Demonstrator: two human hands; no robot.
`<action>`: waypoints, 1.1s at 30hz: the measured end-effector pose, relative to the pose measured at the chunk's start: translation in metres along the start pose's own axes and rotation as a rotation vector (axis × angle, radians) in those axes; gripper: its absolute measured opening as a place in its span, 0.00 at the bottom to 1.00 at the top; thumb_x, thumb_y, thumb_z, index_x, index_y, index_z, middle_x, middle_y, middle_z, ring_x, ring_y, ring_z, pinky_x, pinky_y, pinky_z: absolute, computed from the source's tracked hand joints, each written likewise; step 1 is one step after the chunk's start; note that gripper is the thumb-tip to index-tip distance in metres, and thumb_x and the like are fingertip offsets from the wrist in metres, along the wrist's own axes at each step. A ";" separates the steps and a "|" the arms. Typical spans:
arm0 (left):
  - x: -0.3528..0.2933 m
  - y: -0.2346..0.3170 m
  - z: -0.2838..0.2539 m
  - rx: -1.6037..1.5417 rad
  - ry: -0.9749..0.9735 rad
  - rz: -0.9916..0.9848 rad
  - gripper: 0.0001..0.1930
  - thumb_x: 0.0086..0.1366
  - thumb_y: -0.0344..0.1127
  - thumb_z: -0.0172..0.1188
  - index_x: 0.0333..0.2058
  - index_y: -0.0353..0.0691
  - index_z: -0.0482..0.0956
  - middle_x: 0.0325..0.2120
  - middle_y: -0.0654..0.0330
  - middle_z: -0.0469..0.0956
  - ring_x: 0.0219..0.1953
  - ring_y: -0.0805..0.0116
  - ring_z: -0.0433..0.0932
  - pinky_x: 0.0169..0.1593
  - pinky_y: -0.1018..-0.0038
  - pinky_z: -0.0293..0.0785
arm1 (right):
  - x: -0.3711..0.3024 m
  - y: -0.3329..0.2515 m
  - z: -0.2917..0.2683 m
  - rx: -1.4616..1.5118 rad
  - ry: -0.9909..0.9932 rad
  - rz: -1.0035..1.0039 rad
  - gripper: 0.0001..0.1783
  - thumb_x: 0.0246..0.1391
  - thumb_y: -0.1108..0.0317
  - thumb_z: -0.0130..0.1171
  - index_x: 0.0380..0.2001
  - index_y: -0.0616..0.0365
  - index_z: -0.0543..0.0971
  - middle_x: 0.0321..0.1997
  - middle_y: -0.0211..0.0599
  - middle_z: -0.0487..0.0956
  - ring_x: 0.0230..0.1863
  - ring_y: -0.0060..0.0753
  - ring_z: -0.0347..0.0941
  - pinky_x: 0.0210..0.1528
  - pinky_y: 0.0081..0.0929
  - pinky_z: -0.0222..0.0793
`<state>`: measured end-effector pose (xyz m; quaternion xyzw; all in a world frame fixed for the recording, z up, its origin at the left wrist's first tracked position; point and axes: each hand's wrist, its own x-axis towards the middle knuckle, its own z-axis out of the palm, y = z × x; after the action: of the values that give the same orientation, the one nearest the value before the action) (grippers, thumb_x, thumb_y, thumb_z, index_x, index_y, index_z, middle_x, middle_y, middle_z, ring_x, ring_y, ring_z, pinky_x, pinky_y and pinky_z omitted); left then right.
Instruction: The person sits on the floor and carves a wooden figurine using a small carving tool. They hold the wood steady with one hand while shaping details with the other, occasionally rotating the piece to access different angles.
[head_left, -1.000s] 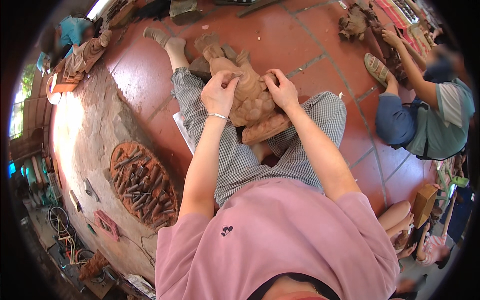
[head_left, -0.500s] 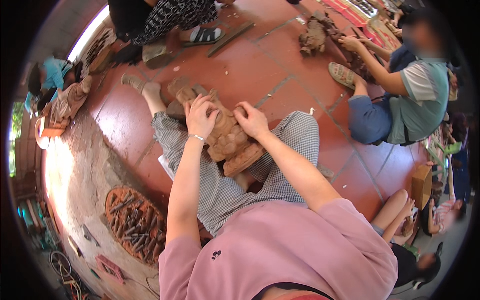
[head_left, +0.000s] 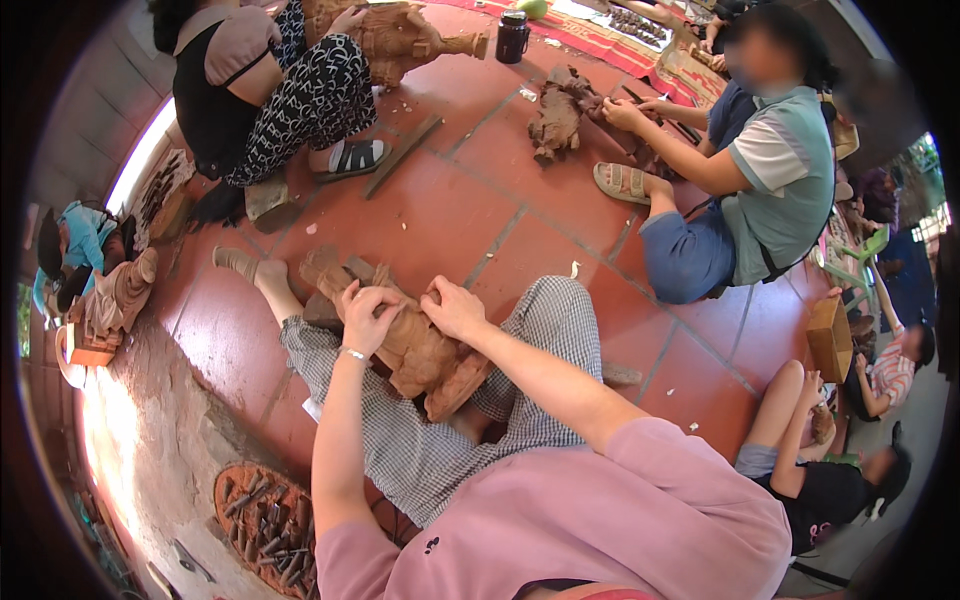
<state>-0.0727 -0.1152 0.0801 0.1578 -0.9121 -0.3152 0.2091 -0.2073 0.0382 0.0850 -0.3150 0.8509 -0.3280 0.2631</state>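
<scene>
A reddish-brown wooden carving (head_left: 425, 350) with rounded, detailed relief lies tilted between my legs, its far end pointing away to the left. My left hand (head_left: 370, 318), a ring on one finger and a bracelet at the wrist, is at the carving's left side with thumb and fingers bent together. On the upper right side of the carving, my right hand (head_left: 455, 308) presses with curled fingers. Whatever lies under or between the fingertips of either hand is too small or hidden to make out. Checked trousers (head_left: 560, 340) cover my knees on both sides of the wood.
At left, a round tray (head_left: 225, 500) holds many chisel-like tools. A person (head_left: 780, 180) at the right works on a rough brown wood piece (head_left: 555, 120). Another person (head_left: 230, 90) sits at the far left beside a large carving (head_left: 400, 45). A wooden bar (head_left: 402, 155) lies on the tiles.
The view has tilted up, so more of the far floor, a large carving and a dark flask show. Both hands stay at the carving, with only small shifts of the fingers.
</scene>
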 end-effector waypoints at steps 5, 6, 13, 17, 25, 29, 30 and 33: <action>-0.012 -0.015 -0.031 -0.104 -0.029 0.077 0.08 0.49 0.27 0.71 0.25 0.42 0.79 0.35 0.68 0.84 0.46 0.67 0.79 0.67 0.57 0.56 | -0.007 0.001 0.006 0.107 0.078 -0.027 0.18 0.55 0.51 0.56 0.39 0.54 0.77 0.39 0.43 0.82 0.45 0.48 0.78 0.46 0.44 0.72; -0.009 -0.014 -0.030 -0.095 -0.022 0.064 0.08 0.49 0.27 0.71 0.25 0.42 0.79 0.35 0.68 0.84 0.45 0.67 0.79 0.66 0.57 0.56 | -0.004 0.000 0.006 0.103 0.087 -0.033 0.18 0.55 0.51 0.56 0.38 0.54 0.77 0.39 0.43 0.82 0.44 0.48 0.78 0.46 0.44 0.72; -0.004 -0.004 -0.007 -0.023 0.024 0.005 0.08 0.50 0.27 0.70 0.27 0.43 0.79 0.35 0.66 0.83 0.44 0.68 0.79 0.66 0.59 0.55 | -0.004 0.003 0.006 0.102 0.108 -0.051 0.17 0.55 0.52 0.57 0.37 0.54 0.77 0.37 0.43 0.83 0.42 0.50 0.79 0.44 0.45 0.73; -0.005 -0.012 -0.019 -0.108 -0.045 0.045 0.07 0.50 0.27 0.69 0.27 0.43 0.79 0.36 0.66 0.83 0.44 0.67 0.79 0.66 0.58 0.56 | -0.004 0.004 0.006 0.133 0.090 -0.049 0.17 0.55 0.52 0.57 0.38 0.54 0.78 0.38 0.44 0.83 0.43 0.52 0.79 0.45 0.45 0.73; 0.002 0.011 0.004 0.092 0.110 -0.011 0.08 0.51 0.29 0.67 0.25 0.45 0.75 0.29 0.67 0.81 0.41 0.64 0.78 0.60 0.60 0.60 | -0.005 0.001 0.007 0.105 0.090 -0.040 0.17 0.56 0.52 0.56 0.40 0.53 0.78 0.39 0.44 0.83 0.44 0.51 0.78 0.47 0.44 0.72; 0.005 0.009 0.021 0.108 0.291 -0.069 0.09 0.50 0.27 0.66 0.25 0.43 0.72 0.35 0.63 0.81 0.45 0.60 0.76 0.61 0.56 0.60 | -0.005 0.003 0.006 0.108 0.107 -0.048 0.18 0.56 0.52 0.55 0.41 0.53 0.79 0.39 0.43 0.83 0.44 0.50 0.79 0.47 0.42 0.72; -0.001 0.007 0.022 0.105 0.291 -0.061 0.10 0.49 0.27 0.66 0.25 0.42 0.72 0.36 0.62 0.81 0.45 0.59 0.76 0.62 0.55 0.60 | -0.005 0.004 0.006 0.113 0.103 -0.051 0.18 0.56 0.52 0.55 0.41 0.53 0.79 0.39 0.43 0.83 0.44 0.50 0.79 0.47 0.42 0.72; -0.010 0.004 0.020 0.128 0.314 -0.045 0.09 0.49 0.29 0.66 0.25 0.42 0.73 0.36 0.61 0.80 0.45 0.57 0.76 0.63 0.53 0.58 | -0.004 0.002 0.003 0.125 0.069 -0.035 0.19 0.56 0.52 0.55 0.42 0.53 0.79 0.39 0.44 0.83 0.44 0.50 0.79 0.48 0.42 0.72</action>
<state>-0.0739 -0.0980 0.0657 0.2385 -0.8826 -0.2328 0.3315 -0.2034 0.0414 0.0829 -0.3014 0.8316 -0.3956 0.2471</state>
